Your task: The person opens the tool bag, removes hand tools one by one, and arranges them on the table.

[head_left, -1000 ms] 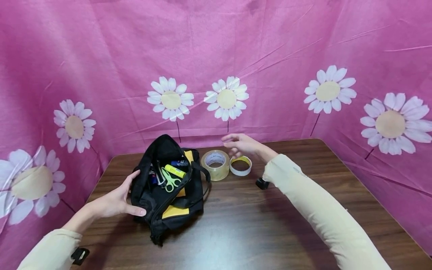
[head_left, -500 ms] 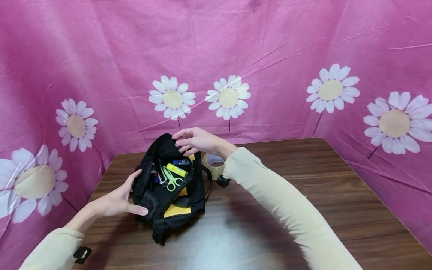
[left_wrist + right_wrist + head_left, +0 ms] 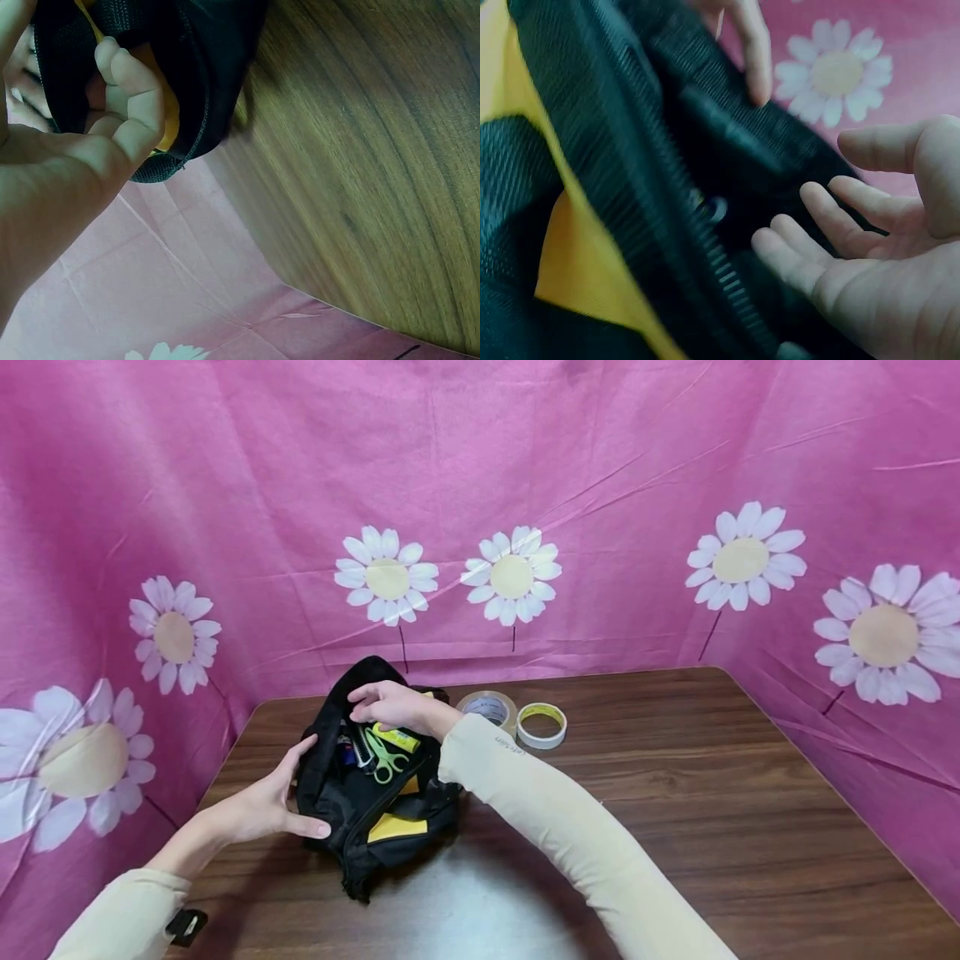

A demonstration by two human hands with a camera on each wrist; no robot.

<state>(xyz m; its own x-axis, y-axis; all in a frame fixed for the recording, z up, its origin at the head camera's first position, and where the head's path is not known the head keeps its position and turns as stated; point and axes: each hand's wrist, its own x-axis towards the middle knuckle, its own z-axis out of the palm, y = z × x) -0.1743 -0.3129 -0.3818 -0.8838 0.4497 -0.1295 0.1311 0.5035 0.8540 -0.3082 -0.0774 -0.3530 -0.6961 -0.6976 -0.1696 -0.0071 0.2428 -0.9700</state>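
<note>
A black bag with yellow panels [image 3: 397, 827] stands with its zipped mouth spread apart. Inside lie green-handled scissors [image 3: 388, 763], a yellow tube [image 3: 397, 739] and a dark box cutter [image 3: 362, 750]. My left hand [image 3: 258, 802] holds the bag's left side, thumb in front and fingers curled at its edge in the left wrist view. Over the mouth hovers my right hand [image 3: 397, 706], its fingers loosely extended and nothing between them. In the right wrist view its fingers [image 3: 832, 232] are above the dark interior, and a toothed zipper [image 3: 727, 281] runs along the rim.
Right of the bag, a wide roll of clear tape [image 3: 487, 703] lies partly behind my right sleeve. Beside it is a narrower white tape roll [image 3: 542, 727] with a yellow core. A pink cloth with daisies [image 3: 600, 568] hangs round the wooden table [image 3: 675, 793].
My right hand has moved left from above the tape rolls and lowered over the bag's mouth. The left hand keeps its hold on the bag. Both tape rolls stay where they were.
</note>
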